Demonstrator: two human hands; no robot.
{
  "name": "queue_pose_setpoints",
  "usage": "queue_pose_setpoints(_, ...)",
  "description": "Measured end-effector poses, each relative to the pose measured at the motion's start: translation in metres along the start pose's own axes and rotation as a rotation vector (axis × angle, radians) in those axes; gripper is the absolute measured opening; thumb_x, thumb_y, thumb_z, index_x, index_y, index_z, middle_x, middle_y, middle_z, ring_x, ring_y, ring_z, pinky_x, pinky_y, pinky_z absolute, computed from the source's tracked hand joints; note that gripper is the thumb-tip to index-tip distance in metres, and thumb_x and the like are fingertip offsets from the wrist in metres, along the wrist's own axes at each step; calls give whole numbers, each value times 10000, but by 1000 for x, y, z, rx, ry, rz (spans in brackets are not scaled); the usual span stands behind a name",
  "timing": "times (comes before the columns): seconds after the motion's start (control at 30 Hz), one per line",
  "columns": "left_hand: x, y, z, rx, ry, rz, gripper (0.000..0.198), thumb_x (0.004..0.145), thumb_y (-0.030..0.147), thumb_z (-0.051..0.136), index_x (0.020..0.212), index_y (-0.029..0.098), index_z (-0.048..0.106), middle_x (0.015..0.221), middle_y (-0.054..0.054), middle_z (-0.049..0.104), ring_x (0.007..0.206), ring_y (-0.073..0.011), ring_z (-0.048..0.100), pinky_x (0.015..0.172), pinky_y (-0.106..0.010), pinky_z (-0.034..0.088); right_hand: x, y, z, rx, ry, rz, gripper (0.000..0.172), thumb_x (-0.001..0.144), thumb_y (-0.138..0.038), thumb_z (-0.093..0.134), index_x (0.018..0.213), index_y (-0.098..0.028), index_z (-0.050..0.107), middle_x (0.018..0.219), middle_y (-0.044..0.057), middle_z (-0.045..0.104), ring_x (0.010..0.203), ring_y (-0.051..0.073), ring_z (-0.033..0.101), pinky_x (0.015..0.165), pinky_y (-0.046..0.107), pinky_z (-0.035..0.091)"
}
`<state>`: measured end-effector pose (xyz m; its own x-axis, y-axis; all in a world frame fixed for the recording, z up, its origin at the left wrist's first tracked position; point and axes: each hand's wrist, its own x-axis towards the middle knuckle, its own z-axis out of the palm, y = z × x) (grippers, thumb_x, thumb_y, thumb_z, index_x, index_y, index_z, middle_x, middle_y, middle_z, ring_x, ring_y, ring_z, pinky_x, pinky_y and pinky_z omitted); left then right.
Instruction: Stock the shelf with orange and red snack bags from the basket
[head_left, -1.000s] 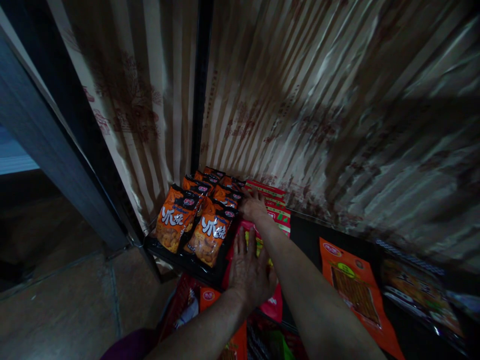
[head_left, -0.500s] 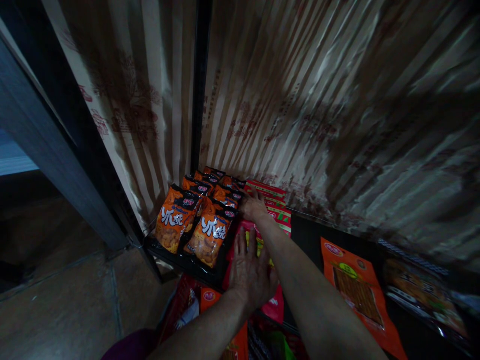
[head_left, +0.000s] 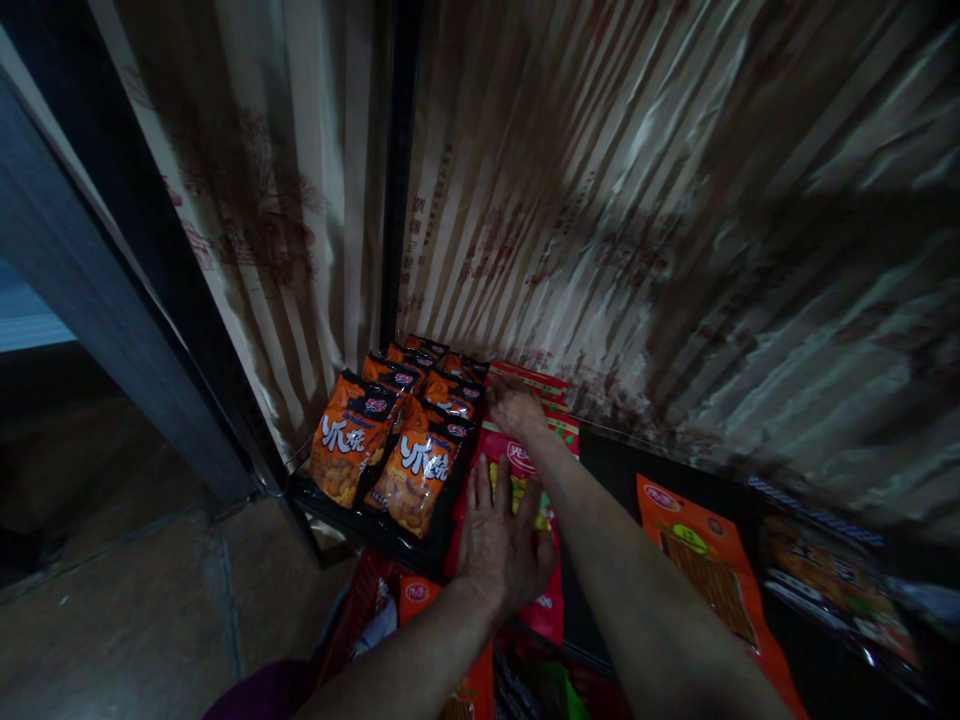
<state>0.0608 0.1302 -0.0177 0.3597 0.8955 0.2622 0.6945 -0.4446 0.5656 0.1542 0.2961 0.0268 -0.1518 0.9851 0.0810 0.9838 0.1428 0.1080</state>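
In the head view, my left hand [head_left: 501, 545] lies flat with fingers spread on the front red snack bag [head_left: 551, 600]. Farther back, my right hand [head_left: 519, 410] reaches across the upper part of the red bags, its fingers extended toward their left side; the fingertips are partly lost in shadow. Behind the front bag, more red bags [head_left: 529, 372] overlap in a row. Right beside them on the left stand two rows of orange-and-black snack bags [head_left: 424, 470], close to my right fingers. Both hands press on the red packaging without wrapping round it.
A dark shelf [head_left: 600, 480] carries the bags, with an orange packet [head_left: 694, 545] and a dark packet [head_left: 832, 590] to the right. Below its front edge, a red basket [head_left: 352, 590] holds more packets. Metal posts [head_left: 142, 250] and a printed curtain [head_left: 637, 200] border the shelf.
My right hand has shifted slightly, and more of the front red bag's logo shows between my hands. My left hand stays flat on that bag.
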Motion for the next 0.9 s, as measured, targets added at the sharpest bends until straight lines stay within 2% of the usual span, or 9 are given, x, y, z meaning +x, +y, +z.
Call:
queue_pose_setpoints(0.13, 0, 0, 3, 2, 23, -1, 720, 808, 419, 524, 1455, 281, 238, 1557, -92, 128, 1407, -398, 53, 1111, -582, 183, -1, 4, 4, 53, -28, 117, 530, 953, -397, 152, 1415, -209, 333, 1410, 100, 462, 1300, 278, 392, 1032, 464, 308)
queue_pose_setpoints(0.23, 0, 0, 3, -6, 27, 3, 709, 818, 422, 505, 1457, 279, 232, 1557, -93, 125, 1405, -401, 61, 1110, -582, 181, -1, 3, 8, 78, -59, 146, 542, 949, -419, 160, 1407, -210, 360, 1424, 97, 446, 1296, 314, 394, 1026, 502, 303)
queue_pose_setpoints(0.37, 0, 0, 2, 1, 19, 9, 693, 835, 443, 471, 1459, 266, 229, 1553, -97, 147, 1403, -399, 78, 1106, -590, 178, 0, 3, 10, 100, -77, 121, 516, 951, -408, 178, 1380, -238, 409, 1401, 76, 480, 1280, 301, 419, 1035, 487, 293)
queue_pose_setpoints(0.5, 0, -1, 5, 22, 32, 21, 700, 822, 450, 489, 1451, 248, 258, 1545, -115, 168, 1400, -401, 99, 1113, -575, 173, -1, 5, 3, 109, -36, 49, 497, 964, -330, 180, 1382, -172, 397, 1397, 81, 484, 1302, 221, 390, 1069, 365, 259)
queue_pose_setpoints(0.57, 0, -1, 7, 39, 41, 18, 707, 811, 438, 510, 1448, 247, 267, 1538, -125, 189, 1397, -405, 111, 1108, -575, 186, -5, 6, -1, 106, -4, 49, 492, 964, -331, 194, 1367, -153, 411, 1389, 94, 489, 1305, 223, 378, 1069, 360, 254)
queue_pose_setpoints(0.67, 0, -1, 7, 66, 54, 20, 696, 817, 428, 509, 1445, 240, 276, 1525, -136, 224, 1395, -400, 129, 1098, -576, 208, -18, 6, -8, 93, 54, 96, 500, 958, -371, 209, 1343, -150, 438, 1403, 123, 459, 1329, 274, 324, 1060, 423, 254)
queue_pose_setpoints(0.83, -1, 1, 3, 63, 60, 27, 620, 864, 439, 424, 1432, 215, 315, 1510, -126, 268, 1400, -376, 140, 1096, -568, 225, -55, 1, -12, 28, 224, 206, 524, 935, -469, 268, 1371, -220, 418, 1481, 120, 342, 1393, 327, 179, 1082, 510, 164)
queue_pose_setpoints(0.9, -2, 1, 2, 67, 66, 26, 618, 859, 433, 434, 1427, 215, 327, 1508, -122, 273, 1399, -375, 140, 1100, -564, 218, -68, 1, -10, 37, 209, 266, 542, 927, -510, 261, 1387, -257, 398, 1502, 114, 305, 1399, 343, 159, 1075, 537, 161)
